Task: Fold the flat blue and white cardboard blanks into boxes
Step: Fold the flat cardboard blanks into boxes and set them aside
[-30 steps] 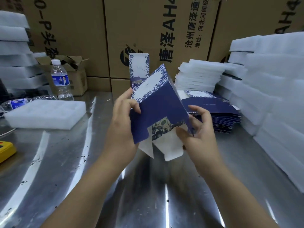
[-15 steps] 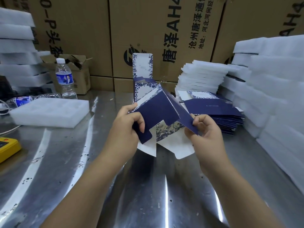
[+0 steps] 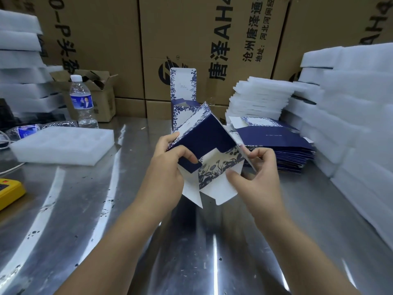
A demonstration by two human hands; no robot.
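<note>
blue-white blank [image 3: 204, 135], one, edges gripped by left hand [image 3: 167, 175] and right hand [image 3: 258, 180] over steel table [image 3: 191, 252]; one upright box [image 3: 183, 86] behind, one blank stack [image 3: 276, 141] right.

The left edge crops the yellow plastic device [image 3: 9, 191]; the held blue-and-white cardboard blank [image 3: 204, 135] hides the base of the upright box [image 3: 183, 86].

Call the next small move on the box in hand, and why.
Probably fold the end flaps shut, starting with the small blue flap pinched by the left hand. The box is already opened into a tube and gripped on both sides, while its white flaps hang open beside the right hand.
</note>
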